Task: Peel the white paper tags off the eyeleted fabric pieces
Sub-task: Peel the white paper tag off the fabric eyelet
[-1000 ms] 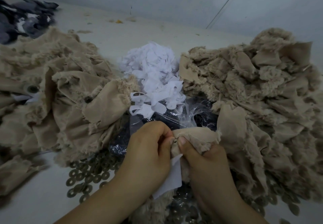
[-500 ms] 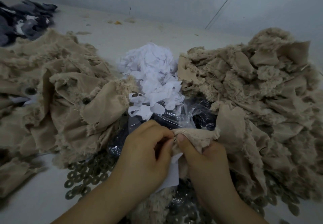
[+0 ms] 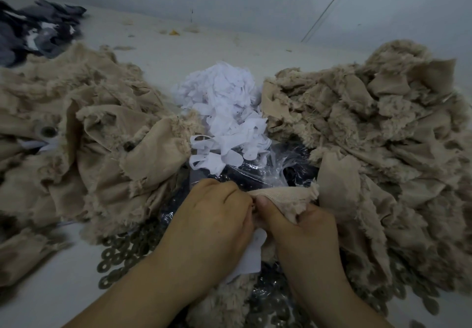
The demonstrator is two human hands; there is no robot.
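The beige fabric piece point(image 3: 286, 198) sits at the centre foreground, raised just above the worktop point(image 3: 38, 299) so that you can reach its eyelet, which your fingers hide. Its white paper tag point(image 3: 251, 257) hangs below, between your wrists. Your right hand point(image 3: 306, 233) curls round the fabric, thumb pressed on top to anchor it. Your left hand point(image 3: 212, 223) curls shut against the same spot, apparently pinching the tag's upper end to pull it free; the exact contact is hidden. Directly beyond lies the heap of removed white tags point(image 3: 224, 113), near enough for a short toss. Fabric piles flank you: left pile point(image 3: 89, 143) and right pile point(image 3: 378, 133), probably sorted from unsorted. Loose metal rings point(image 3: 120, 256) and a clear plastic bag point(image 3: 270, 169) lie beneath.
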